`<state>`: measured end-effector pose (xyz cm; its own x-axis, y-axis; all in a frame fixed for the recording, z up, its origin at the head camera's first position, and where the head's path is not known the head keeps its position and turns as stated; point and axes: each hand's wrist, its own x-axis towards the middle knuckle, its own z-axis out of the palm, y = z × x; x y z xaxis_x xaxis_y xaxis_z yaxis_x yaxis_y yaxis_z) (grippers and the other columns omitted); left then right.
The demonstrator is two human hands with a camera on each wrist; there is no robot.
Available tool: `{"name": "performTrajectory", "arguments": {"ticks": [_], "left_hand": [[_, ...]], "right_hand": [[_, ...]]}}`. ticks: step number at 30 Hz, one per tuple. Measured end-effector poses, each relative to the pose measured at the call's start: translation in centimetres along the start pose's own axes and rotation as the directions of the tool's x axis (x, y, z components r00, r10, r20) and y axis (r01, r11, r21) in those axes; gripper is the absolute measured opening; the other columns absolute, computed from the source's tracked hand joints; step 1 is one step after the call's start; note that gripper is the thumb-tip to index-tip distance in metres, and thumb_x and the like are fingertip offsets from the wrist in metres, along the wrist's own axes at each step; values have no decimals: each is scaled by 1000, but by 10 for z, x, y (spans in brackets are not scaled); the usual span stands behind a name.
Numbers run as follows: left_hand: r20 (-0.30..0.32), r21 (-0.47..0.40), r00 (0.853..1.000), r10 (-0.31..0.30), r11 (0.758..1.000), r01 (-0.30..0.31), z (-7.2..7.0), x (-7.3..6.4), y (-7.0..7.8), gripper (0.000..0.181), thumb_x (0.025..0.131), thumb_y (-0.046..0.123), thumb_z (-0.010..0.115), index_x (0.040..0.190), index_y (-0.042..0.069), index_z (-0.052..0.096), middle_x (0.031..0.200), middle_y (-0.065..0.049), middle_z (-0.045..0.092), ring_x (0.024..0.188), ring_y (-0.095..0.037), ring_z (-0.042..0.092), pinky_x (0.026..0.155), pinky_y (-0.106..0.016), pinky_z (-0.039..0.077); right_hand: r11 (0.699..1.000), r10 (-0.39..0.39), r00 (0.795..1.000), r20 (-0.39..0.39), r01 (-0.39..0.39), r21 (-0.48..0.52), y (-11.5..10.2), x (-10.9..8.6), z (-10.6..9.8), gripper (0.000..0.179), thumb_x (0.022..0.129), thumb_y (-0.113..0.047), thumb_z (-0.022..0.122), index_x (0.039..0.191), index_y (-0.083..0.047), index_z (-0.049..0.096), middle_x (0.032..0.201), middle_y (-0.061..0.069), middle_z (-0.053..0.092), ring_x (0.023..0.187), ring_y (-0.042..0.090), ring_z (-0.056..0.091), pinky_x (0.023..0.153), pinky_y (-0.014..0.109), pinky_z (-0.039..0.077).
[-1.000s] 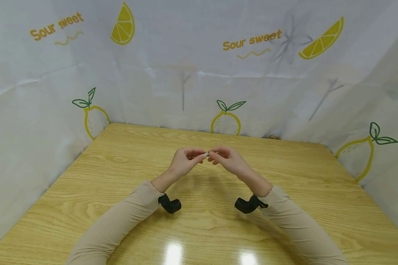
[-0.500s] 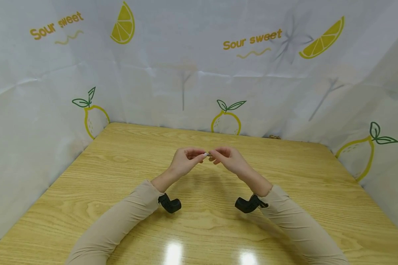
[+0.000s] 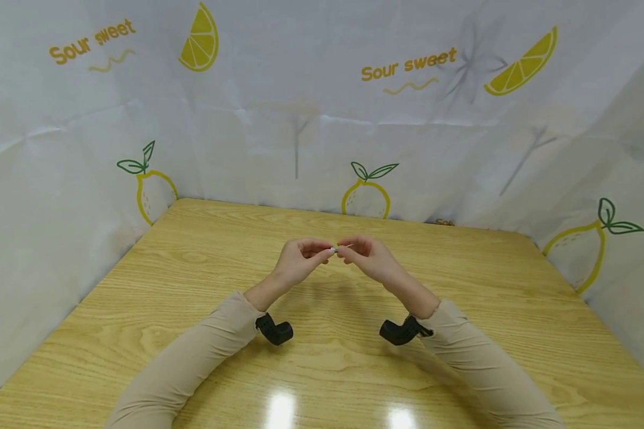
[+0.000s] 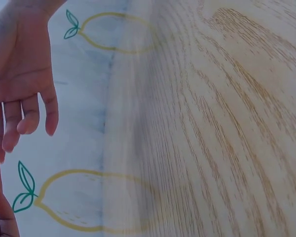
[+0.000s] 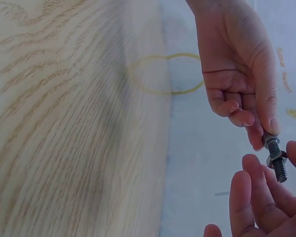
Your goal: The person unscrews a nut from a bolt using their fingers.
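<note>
Left hand (image 3: 299, 263) pinches the bolt (image 5: 280, 173); right hand (image 3: 374, 261) at the nut (image 5: 277, 159), its grip hard to tell — threading work seems in hand; next calls for steady, aligned turning.

In the head view, the bolt (image 5: 280, 171) and nut (image 5: 276, 160) are looking too small to tell apart. The left hand (image 5: 237, 69) is hiding one bolt end. Picture edges are cropping the right hand (image 5: 266, 210) in the right wrist view, the bolt in the left.
</note>
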<state>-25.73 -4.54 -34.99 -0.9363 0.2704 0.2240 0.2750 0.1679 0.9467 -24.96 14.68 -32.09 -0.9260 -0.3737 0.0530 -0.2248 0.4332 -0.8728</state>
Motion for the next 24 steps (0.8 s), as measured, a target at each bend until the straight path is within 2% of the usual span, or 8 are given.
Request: {"name": "performTrajectory", "arguments": {"ticks": [4, 9, 12, 16, 20, 24], "left_hand": [[1, 4, 1000, 0, 1000, 0, 0, -1, 1, 25, 90, 20, 63, 109, 4, 68, 103, -18, 69, 89, -30, 67, 82, -47, 52], [-1, 1, 1000, 11, 1000, -11, 0, -1, 1, 25, 90, 18, 63, 108, 2, 68, 102, -20, 69, 90, -34, 66, 81, -47, 52], [-2, 3, 1000, 12, 1000, -12, -1, -1, 1, 24, 90, 18, 63, 108, 2, 68, 102, -21, 69, 86, -30, 67, 81, -47, 53], [-1, 11, 1000, 5, 1000, -4, -1, -1, 0, 25, 90, 19, 63, 109, 4, 68, 102, -20, 69, 83, -20, 67, 82, -47, 52], [0, 11, 1000, 1, 1000, -1, -1, -1, 1, 26, 90, 21, 63, 109, 4, 68, 104, -21, 68, 87, -26, 67, 82, -47, 52], [-3, 5, 1000, -1, 1000, 1, -1, -1, 1, 25, 90, 20, 63, 109, 3, 68, 104, -23, 68, 86, -26, 67, 81, -47, 52]], "right_hand": [[999, 27, 1000, -3, -27, -22, -1, -1, 1, 36, 96, -30, 53, 118, -2, 60, 110, 17, 66, 103, 34, 60, 95, 51, 45], [1000, -3, 1000, -23, 3, -9, -2, -2, 0, 31, 91, -19, 61, 119, -5, 58, 119, 15, 61, 108, 29, 60, 91, 42, 50], [1000, -25, 1000, -19, 25, -9, -2, -2, 0, 37, 91, -21, 61, 124, -4, 55, 122, 18, 59, 109, 31, 59, 90, 41, 51], [1000, 2, 1000, -6, -2, -14, -3, -2, 1, 39, 96, -30, 54, 125, -3, 56, 115, 19, 64, 106, 37, 59, 94, 49, 47], [1000, 19, 1000, -9, -19, -23, -3, -2, 1, 35, 96, -30, 53, 118, -3, 60, 109, 17, 66, 104, 37, 59, 95, 50, 46], [1000, 1, 1000, -28, -1, -13, -2, -2, 1, 31, 92, -21, 60, 119, -6, 59, 118, 15, 62, 109, 31, 59, 93, 43, 49]]}}
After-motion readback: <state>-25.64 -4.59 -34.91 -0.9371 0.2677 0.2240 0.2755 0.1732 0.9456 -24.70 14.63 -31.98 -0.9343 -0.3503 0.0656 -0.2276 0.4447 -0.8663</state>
